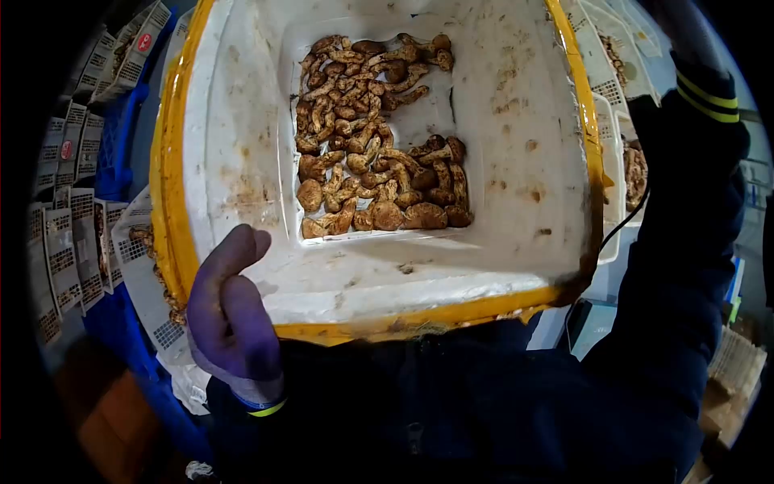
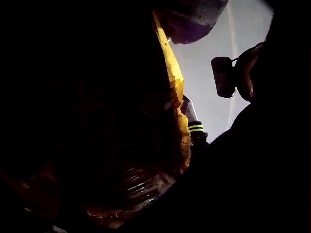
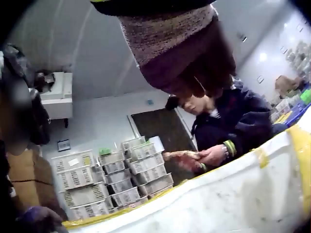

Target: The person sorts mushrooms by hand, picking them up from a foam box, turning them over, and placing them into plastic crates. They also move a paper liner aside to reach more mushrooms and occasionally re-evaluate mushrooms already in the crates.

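A white foam box (image 1: 540, 153) with yellow tape round its rim holds many brown mushrooms (image 1: 387, 215), which lie on its floor. My left hand (image 1: 238, 315), in a purple-grey glove, grips the box's front left corner, its fingers reaching over the rim; the left wrist view is mostly dark, with part of a glove (image 2: 192, 22) beside the taped edge (image 2: 170, 58). Raised beyond the box's right side, my right hand (image 1: 685, 28) is dim in the head view. In the right wrist view that gloved hand (image 3: 182, 56) hangs above the box with loosely bent fingers, no object visible in it.
White baskets (image 1: 76, 145) and blue crates (image 1: 117, 145) stand at the left. More white containers (image 1: 609, 145), one with mushrooms, are on the right. Behind the box, in the right wrist view, another person (image 3: 238, 121) holds something, near stacked baskets (image 3: 116, 177).
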Motion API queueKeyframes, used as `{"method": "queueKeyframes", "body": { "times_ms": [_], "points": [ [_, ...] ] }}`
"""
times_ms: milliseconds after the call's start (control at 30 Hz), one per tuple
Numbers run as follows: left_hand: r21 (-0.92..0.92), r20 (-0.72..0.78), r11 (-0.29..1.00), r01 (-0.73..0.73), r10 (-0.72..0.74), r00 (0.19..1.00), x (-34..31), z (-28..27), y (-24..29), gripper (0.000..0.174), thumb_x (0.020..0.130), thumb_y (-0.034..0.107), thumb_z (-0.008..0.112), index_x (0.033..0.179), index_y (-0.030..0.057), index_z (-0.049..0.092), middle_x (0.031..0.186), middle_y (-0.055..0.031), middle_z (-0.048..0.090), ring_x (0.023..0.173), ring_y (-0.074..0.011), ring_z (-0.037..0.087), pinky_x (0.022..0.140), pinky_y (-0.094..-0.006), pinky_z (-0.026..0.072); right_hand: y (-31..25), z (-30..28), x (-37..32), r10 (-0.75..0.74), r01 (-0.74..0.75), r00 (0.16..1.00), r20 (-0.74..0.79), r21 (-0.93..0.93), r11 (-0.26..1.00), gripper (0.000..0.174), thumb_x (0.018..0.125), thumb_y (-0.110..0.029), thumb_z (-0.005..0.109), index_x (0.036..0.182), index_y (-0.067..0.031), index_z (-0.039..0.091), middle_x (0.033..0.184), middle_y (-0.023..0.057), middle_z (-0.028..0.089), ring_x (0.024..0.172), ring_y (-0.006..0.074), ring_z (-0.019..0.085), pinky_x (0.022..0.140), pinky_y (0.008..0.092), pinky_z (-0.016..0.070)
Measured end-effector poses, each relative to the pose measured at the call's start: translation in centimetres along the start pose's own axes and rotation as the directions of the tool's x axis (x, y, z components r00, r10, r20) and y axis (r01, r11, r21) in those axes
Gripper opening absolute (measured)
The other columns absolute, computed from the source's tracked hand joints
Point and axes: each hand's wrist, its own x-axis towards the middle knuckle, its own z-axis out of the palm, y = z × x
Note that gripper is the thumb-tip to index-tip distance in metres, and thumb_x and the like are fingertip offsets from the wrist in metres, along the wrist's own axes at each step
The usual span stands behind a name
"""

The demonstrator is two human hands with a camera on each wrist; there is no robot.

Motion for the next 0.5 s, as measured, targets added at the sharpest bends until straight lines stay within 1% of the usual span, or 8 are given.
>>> {"method": "queueKeyframes", "body": {
  "times_ms": [33, 67, 133, 233, 267, 333, 433, 500],
  "points": [
    [-0.102, -0.001, 0.995, -0.006, 0.006, 1.0, 0.1, -0.7, -0.6, 0.038, 0.091, 0.01, 0.038, 0.117, -0.0101, 0.057, 0.104, -0.0239, 0.066, 0.097, -0.0295, 0.064, 0.093, -0.0381, 0.0477, -3.2, 0.6, 1.2, -0.064, 0.06, 0.995, 0.074, 0.056, 0.997, 0.026, 0.095, -0.019, 0.055, 0.116, -0.0073, 0.063, 0.095, 0.0072, 0.065, 0.083, 0.0083, 0.059, 0.073, 0.0241, 0.0486],
    [-0.203, -0.007, 0.979, -0.012, 0.011, 1.0, 0.2, -1.3, -1.5, 0.04, 0.093, 0.013, 0.037, 0.119, -0.0099, 0.056, 0.105, -0.0243, 0.065, 0.098, -0.0297, 0.064, 0.094, -0.0382, 0.0476, -8.1, 1.0, 2.3, 0.019, -0.013, 0.962, 0.271, -0.021, 1.0, 0.026, 0.094, -0.019, 0.056, 0.114, -0.0044, 0.063, 0.092, 0.0069, 0.064, 0.081, 0.0081, 0.059, 0.07, 0.024, 0.0475],
    [-0.431, 0.03, 0.902, 0.015, -0.002, 1.0, 0.5, -2.9, -3.4, 0.048, 0.098, 0.026, 0.034, 0.125, -0.0097, 0.051, 0.105, -0.0257, 0.065, 0.1, -0.0302, 0.064, 0.094, -0.0381, 0.0481, -11.1, 6.1, 5.1, -0.038, 0.055, 0.895, 0.444, -0.025, 0.998, 0.026, 0.093, -0.022, 0.056, 0.11, -0.0042, 0.064, 0.089, 0.0086, 0.065, 0.077, 0.012, 0.059, 0.069, 0.0271, 0.0484],
    [-0.838, 0.02, 0.543, 0.04, -0.042, 0.999, 1.3, -3.5, -4.6, 0.052, 0.1, 0.032, 0.035, 0.131, -0.0096, 0.045, 0.103, -0.0265, 0.065, 0.098, -0.0309, 0.065, 0.093, -0.0378, 0.0489, -7.7, 17.7, 9.6, -0.042, 0.097, 0.781, 0.623, -0.056, 0.994, 0.028, 0.093, -0.027, 0.055, 0.104, -0.0039, 0.066, 0.086, 0.011, 0.066, 0.073, 0.0178, 0.06, 0.068, 0.0318, 0.0497],
    [-0.866, 0.041, 0.499, 0.035, 0.001, 0.999, 1.7, -3.8, -4.7, 0.049, 0.101, 0.029, 0.038, 0.135, -0.0057, 0.041, 0.102, -0.027, 0.065, 0.096, -0.0316, 0.066, 0.091, -0.0378, 0.0504, -5.3, 22.4, 10.4, -0.034, 0.116, 0.743, 0.669, -0.078, 0.99, 0.029, 0.093, -0.029, 0.055, 0.102, -0.0037, 0.067, 0.084, 0.0118, 0.067, 0.071, 0.0198, 0.06, 0.067, 0.0334, 0.0502],
    [-0.73, 0.066, 0.682, 0.047, 0.002, 0.998, 2.8, -4.6, -4.2, 0.032, 0.099, 0.026, 0.039, 0.112, -0.0025, 0.048, 0.09, -0.0155, 0.06, 0.083, -0.0258, 0.062, 0.081, -0.0374, 0.0507, -0.2, 31.8, 9.6, -0.01, 0.166, 0.645, 0.764, -0.127, 0.978, 0.032, 0.092, -0.033, 0.055, 0.098, -0.0035, 0.068, 0.082, 0.0134, 0.068, 0.068, 0.0236, 0.061, 0.067, 0.0365, 0.0511],
    [-0.622, 0.051, 0.781, 0.058, -0.034, 0.998, 3.0, -5.9, -4.7, 0.021, 0.099, 0.026, 0.039, 0.088, 0.0086, 0.042, 0.075, -0.003, 0.044, 0.07, -0.0167, 0.049, 0.072, -0.0343, 0.0448, -1.3, 37.3, 4.6, -0.01, 0.45, 0.245, 0.969, -0.105, 0.887, 0.026, 0.089, -0.026, 0.053, 0.09, -0.0055, 0.069, 0.088, 0.0155, 0.067, 0.079, 0.0303, 0.062, 0.071, 0.039, 0.0504],
    [-0.727, 0.053, 0.682, 0.076, -0.054, 0.997, 2.0, -6.6, -5.1, 0.022, 0.101, 0.03, 0.034, 0.098, 0.0091, 0.042, 0.082, -0.0037, 0.046, 0.078, -0.0168, 0.047, 0.081, -0.0367, 0.0407, 1.7, 43.1, 0.1, -0.004, 0.721, -0.029, 1.0, 0.024, 0.693, 0.025, 0.09, -0.024, 0.051, 0.089, -0.0059, 0.069, 0.093, 0.0167, 0.066, 0.083, 0.0327, 0.062, 0.074, 0.0399, 0.0501]
  ]
}}
